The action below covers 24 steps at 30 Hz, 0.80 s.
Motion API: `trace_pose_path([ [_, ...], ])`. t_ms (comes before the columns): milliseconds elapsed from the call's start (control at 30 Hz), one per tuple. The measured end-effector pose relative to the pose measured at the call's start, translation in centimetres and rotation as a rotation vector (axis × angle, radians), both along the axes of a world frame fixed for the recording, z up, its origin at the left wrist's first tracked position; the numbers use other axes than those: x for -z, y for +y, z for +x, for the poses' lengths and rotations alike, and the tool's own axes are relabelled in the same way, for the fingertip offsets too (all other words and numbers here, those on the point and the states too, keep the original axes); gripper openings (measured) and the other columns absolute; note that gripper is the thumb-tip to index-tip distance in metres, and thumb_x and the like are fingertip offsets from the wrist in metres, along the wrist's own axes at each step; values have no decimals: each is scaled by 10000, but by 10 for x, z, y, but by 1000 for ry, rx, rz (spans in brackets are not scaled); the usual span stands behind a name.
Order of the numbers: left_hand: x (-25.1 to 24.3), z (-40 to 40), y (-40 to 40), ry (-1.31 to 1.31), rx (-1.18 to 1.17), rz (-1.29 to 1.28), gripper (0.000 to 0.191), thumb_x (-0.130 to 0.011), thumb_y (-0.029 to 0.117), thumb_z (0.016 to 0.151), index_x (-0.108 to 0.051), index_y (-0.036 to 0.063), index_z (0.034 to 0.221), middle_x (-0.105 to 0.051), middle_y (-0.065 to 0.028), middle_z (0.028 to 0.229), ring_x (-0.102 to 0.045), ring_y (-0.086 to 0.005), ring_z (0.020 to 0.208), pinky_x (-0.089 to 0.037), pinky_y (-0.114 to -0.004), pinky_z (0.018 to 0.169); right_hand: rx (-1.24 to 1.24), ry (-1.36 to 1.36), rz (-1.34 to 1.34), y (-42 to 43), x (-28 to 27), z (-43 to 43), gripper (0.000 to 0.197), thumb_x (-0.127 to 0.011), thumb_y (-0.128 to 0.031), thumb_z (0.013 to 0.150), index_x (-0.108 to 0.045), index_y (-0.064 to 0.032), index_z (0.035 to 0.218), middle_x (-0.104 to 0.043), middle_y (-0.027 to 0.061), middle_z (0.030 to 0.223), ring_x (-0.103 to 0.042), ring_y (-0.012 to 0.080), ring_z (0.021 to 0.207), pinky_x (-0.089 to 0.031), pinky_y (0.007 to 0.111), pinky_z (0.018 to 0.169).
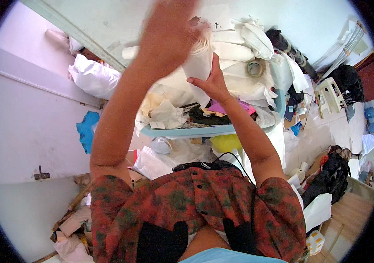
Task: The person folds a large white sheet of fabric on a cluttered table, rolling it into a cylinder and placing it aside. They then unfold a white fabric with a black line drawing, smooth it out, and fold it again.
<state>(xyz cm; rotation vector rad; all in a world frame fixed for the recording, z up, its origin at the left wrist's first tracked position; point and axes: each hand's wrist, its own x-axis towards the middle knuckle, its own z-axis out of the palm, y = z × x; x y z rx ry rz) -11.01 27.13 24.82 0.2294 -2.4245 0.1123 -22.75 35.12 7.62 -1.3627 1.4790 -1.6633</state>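
Note:
A loose roll of thin off-white sheet material, perhaps paper, stands tilted over a light-blue tub. My right hand holds it from the right side, fingers and thumb around its lower part. My left hand is raised at the roll's upper left, blurred, with its fingers near the roll's top end; whether it grips anything cannot be told. Behind the roll lie more off-white rolls and a roll of tape. Purple and pink cloth and black cloth lie below my right hand.
The light-blue tub's rim curves in front of me. A wall stands behind the tub, and a white stuffed bag lies at left. A dark tube leans at right, near a cream plastic stool. Black bundles and cardboard clutter the floor.

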Motion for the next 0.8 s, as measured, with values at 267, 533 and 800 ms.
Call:
trace_pose_path([
  [267, 1, -8, 12, -239, -129, 71, 637, -482, 407, 941, -274, 110, 1464, -335, -193, 1467, -329, -319, 1359, -268, -427, 1110, 7, 13, 12, -3, 6, -2, 992, -845, -284, 637, -236, -59, 1387, -502, 220, 1261, -545, 321, 1133, -454, 398, 940],
  [533, 13, 44, -21, 142, 45, 702, 635, -358, 501, 976, -362, 57, 1429, -354, -111, 1482, -281, -227, 1387, -198, -366, 1137, 80, -46, -73, -13, 8, -22, 708, -790, -247, 713, -402, -17, 1258, -624, 187, 1073, -626, 289, 985, -514, 380, 817],
  [800, 97, 63, 27, 49, -122, 1075, 912, -778, 459, 683, -393, 36, 1393, -534, -179, 1301, -529, -280, 1187, -395, -375, 1014, -209, -643, -289, -20, -90, -49, 502, -609, -337, 873, -470, -105, 1296, -566, 118, 1237, -538, 288, 1133, -423, 430, 979],
])
